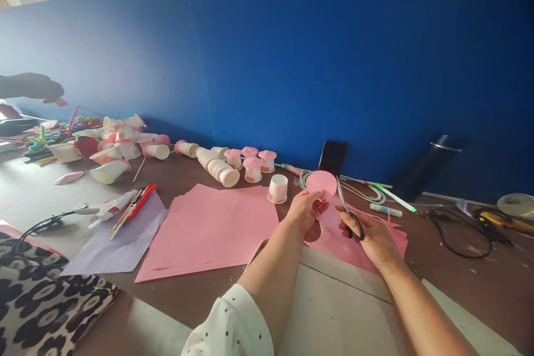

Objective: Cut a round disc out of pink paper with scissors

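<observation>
Between the thumb and fingers of my left hand (306, 210) is a round pink paper disc (321, 182), held up above the table. My right hand (373, 238) grips the black handles of a pair of scissors (342, 193). The blades point up and stand close to the disc's right edge; whether they touch it I cannot tell. Under both hands lies a pink sheet (334, 233) with a rounded cut-out. A single paper cup (277, 189) stands to the left of my left hand.
A stack of pink sheets (212, 228) lies left. Behind stand several cups with pink tops (252, 169) and a lying row of nested cups (217, 167). A red utility knife (133, 206) and glue gun (106, 208) rest on purple paper (120, 253). A phone (332, 157) leans against the blue partition (292, 67).
</observation>
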Available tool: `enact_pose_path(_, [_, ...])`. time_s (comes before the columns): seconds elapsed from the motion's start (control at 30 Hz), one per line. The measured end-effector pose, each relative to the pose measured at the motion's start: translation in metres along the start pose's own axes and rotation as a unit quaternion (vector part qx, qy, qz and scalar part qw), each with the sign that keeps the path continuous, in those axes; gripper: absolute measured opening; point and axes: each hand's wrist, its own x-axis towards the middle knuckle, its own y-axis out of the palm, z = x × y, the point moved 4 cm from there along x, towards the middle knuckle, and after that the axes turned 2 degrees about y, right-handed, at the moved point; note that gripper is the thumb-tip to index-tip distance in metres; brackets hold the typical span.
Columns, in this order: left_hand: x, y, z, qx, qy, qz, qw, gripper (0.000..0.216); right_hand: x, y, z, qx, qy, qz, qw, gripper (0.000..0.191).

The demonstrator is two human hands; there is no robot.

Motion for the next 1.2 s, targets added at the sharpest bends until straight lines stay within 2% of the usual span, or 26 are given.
enact_pose_path(0.83, [0.0036, -0.0012, 0.0036, 0.02, -0.012, 0.022, 0.999, 0.023, -0.0032, 0.0015, 0.0077, 0.012, 0.001, -0.014, 1.0, 0.049])
enact_pose_path(1.2, [0.0031, -0.0006, 0.0031, 0.025, -0.017, 0.02, 0.999, 0.019, -0.0009, -0.001, 0.0028, -0.007, -0.005, -0.015, 1.0, 0.054])
